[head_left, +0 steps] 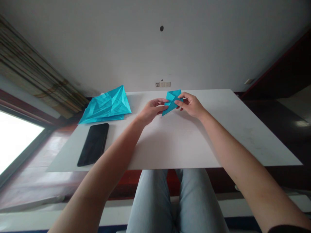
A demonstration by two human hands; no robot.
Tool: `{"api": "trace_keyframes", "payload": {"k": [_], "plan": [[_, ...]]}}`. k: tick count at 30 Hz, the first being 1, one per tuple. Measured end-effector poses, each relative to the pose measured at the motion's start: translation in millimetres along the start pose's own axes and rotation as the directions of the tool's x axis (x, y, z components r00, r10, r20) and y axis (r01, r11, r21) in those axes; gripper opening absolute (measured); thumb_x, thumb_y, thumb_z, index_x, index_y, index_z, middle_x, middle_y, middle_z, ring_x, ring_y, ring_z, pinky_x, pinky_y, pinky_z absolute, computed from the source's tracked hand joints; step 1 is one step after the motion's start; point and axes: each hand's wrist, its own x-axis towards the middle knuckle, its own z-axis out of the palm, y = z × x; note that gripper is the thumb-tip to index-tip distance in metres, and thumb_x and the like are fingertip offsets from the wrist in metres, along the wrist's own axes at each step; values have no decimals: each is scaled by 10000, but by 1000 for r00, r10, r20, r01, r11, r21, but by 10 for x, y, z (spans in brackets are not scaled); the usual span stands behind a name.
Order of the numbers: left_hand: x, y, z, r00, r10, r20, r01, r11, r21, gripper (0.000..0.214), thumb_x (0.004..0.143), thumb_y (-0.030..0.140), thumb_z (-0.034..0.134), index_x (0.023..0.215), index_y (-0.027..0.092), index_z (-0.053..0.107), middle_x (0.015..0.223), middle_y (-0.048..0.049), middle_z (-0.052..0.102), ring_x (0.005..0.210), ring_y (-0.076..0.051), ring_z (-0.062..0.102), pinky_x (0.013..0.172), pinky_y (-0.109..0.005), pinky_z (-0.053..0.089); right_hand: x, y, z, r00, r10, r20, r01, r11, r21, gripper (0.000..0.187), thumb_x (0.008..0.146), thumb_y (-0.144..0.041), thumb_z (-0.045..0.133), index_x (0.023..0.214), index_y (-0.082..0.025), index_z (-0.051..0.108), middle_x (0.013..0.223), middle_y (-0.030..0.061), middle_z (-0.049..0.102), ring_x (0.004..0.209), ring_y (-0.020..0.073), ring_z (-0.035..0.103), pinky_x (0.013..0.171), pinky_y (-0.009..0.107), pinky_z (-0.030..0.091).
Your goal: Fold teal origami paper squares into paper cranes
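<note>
Jointly, by left hand (pixel 152 110) and right hand (pixel 191 105), folded turquoise paper (pixel 171 105) is pinched above the far part of the white tabletop (pixel 179 145); edges are best kept aligned. Creased turquoise sheets (pixel 111 103) and a smartphone (pixel 93 144) are laid at the tabletop's left.

Between our fingers (pixel 185 94) we see folded paper (pixel 172 105), smooth and matt; left of them, creased sheets (pixel 109 104) (paper too, faintly sheeny) and a smooth, glassy phone (pixel 93 144); beneath, a smooth tabletop (pixel 175 142).
</note>
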Motion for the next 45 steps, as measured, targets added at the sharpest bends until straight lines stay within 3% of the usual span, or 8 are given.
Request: {"api": "trace_keyframes", "payload": {"k": [10, 16, 20, 23, 27, 30, 37, 45], "plan": [[-80, 20, 125, 998, 37, 49, -38, 999, 19, 497, 763, 418, 1035, 1100, 200, 742, 997, -9, 767, 832, -128, 716, 725, -253, 547, 9, 39, 55, 999, -1, -54, 1, 1000, 0, 739, 872, -773, 895, 1429, -395, 590, 1061, 16, 722, 875, 248, 730, 675, 385, 627], [-7, -74, 98, 987, 148, 68, -154, 985, 83, 556, 685, 339, 1071, 1099, 171, 741, 967, -29, 801, 833, -163, 753, 742, -276, 582, -12, 3, 81, 998, -43, -37, 43, 999, -4, 808, 873, -881, 838, 1466, -381, 609, 1141, 41, 757, 867, 247, 772, 662, 373, 647], [31, -118, 89, 977, 190, 98, -203, 968, 149, 574, 713, 347, 1057, 1148, 167, 728, 962, -36, 800, 829, -178, 776, 733, -279, 594, 3, 45, 101, 995, 25, -99, -25, 1000, -4, 1021, 792, -898, 902, 1590, -384, 527, 1084, 44, 784, 891, 272, 777, 709, 396, 668], [12, -93, 86, 967, 222, 123, -241, 955, 174, 626, 737, 373, 1054, 1214, 191, 692, 935, -17, 787, 829, -178, 788, 737, -271, 595, 20, 66, 115, 983, 104, -150, -101, 994, 27, 972, 738, -906, 931, 1468, -332, 645, 1082, 68, 808, 902, 279, 772, 664, 377, 653], [-25, -74, 84, 970, 203, 130, -223, 962, 161, 773, 751, 375, 1047, 1367, 228, 604, 962, -13, 795, 808, -176, 793, 731, -274, 600, 22, 31, 118, 979, 172, -111, -166, 984, 62, 739, 736, -896, 932, 1042, -237, 795, 979, 85, 817, 890, 265, 761, 665, 358, 641], [-28, -95, 85, 987, 147, 68, -156, 973, 172, 887, 717, 345, 1068, 1430, 241, 551, 955, -4, 796, 750, -163, 772, 694, -270, 579, 25, -3, 109, 977, 182, -116, -171, 981, 94, 758, 669, -897, 969, 969, -217, 819, 946, 81, 826, 856, 241, 750, 682, 354, 636], [-17, -84, 80, 997, 27, 68, -44, 964, 261, 471, 718, 425, 1061, 956, 148, 765, 730, -17, 758, 606, -106, 621, 595, -250, 463, 45, -28, 97, 974, 187, -128, -167, 974, 155, 757, 598, -876, 1015, 914, -212, 834, 925, 69, 830, 827, 217, 730, 760, 370, 643], [24, -82, -4, 999, 47, -8, -42, 947, 320, 374, 750, 438, 1034, 882, 152, 833, 777, -66, 819, 712, -158, 745, 717, -286, 583, 66, 6, 25, 969, 159, -191, -130, 979, 158, 715, 615, -866, 1012, 873, -226, 821, 913, 61, 823, 846, 226, 737, 783, 383, 641]]}}
